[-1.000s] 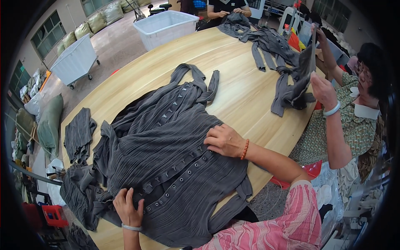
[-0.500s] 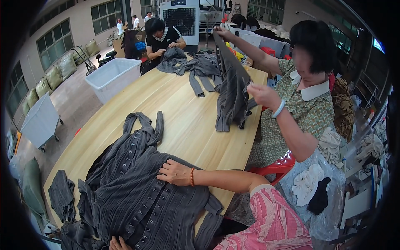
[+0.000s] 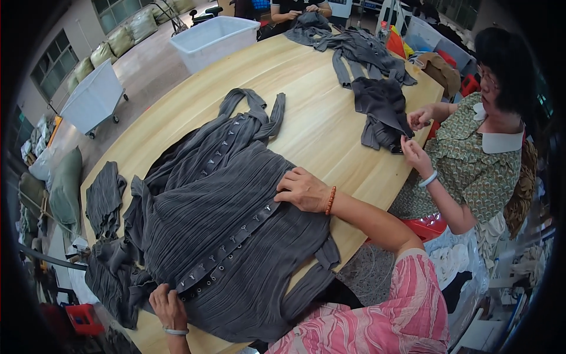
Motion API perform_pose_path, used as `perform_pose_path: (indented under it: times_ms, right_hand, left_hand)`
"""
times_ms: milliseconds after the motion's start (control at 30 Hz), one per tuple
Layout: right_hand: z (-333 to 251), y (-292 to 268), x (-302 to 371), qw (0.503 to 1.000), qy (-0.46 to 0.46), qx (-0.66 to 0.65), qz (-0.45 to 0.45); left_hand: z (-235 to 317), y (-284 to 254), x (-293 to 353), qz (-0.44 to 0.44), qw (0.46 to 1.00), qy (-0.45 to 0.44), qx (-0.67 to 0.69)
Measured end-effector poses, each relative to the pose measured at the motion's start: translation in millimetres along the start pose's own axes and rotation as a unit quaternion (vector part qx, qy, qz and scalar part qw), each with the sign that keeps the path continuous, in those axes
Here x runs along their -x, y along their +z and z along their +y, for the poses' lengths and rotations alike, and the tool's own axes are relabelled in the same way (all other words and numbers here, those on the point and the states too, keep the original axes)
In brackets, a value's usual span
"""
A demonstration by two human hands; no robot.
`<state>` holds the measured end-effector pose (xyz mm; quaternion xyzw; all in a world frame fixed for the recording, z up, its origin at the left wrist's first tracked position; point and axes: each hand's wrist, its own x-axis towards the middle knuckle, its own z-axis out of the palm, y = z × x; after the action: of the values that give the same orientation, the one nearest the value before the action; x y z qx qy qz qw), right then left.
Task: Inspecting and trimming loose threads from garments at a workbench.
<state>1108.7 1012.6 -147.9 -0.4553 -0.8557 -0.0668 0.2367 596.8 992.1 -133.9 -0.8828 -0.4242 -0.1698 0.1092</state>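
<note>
A dark grey ribbed cardigan (image 3: 236, 206) lies spread on the wooden table in front of me. A strip of metal hooks (image 3: 236, 236) runs diagonally across it, with a row of eyelets (image 3: 213, 277) just below, partly covered by the hook strip. My right hand (image 3: 303, 190), with a beaded bracelet, is closed on the strip's upper end, thumb bent under the fingers. At the lower end my left hand (image 3: 169, 307), wearing a pale bangle, pinches the edge of the cloth. Another grey garment with hooks (image 3: 218, 147) lies beyond the cardigan, partly under it.
A co-worker (image 3: 471, 141) at the right handles a dark garment (image 3: 380, 112) on the table (image 3: 312, 118). Another person (image 3: 300, 12) works at the far end beside grey garments (image 3: 365, 50). White bins (image 3: 215, 44) stand left of the table; crumpled grey pieces (image 3: 106, 197) lie at its left edge.
The hook strip has moved over toward the eyelets, partly covering them. My left hand has come further into view. The co-worker's raised garment is now down on the table. The view has shifted.
</note>
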Motion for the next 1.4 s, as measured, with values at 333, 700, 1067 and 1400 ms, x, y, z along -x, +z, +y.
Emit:
perform_pose_path:
  times_ms: [333,700,1067,1400]
  right_hand:
    - [-28,13,6,0.944,0.324,-0.059,0.022]
    - [-20,7,15,0.883,0.436,-0.17,-0.041]
    - [-28,-6,13,0.887,0.414,-0.199,-0.043]
    - [-23,-5,13,0.905,0.394,-0.145,-0.072]
  left_hand:
    - [-28,20,25,0.104,0.975,0.189,-0.058]
    - [16,9,40,-0.051,0.996,-0.034,-0.072]
    - [24,14,42,-0.037,0.994,-0.095,-0.044]
    - [36,4,39,-0.029,0.992,-0.11,-0.048]
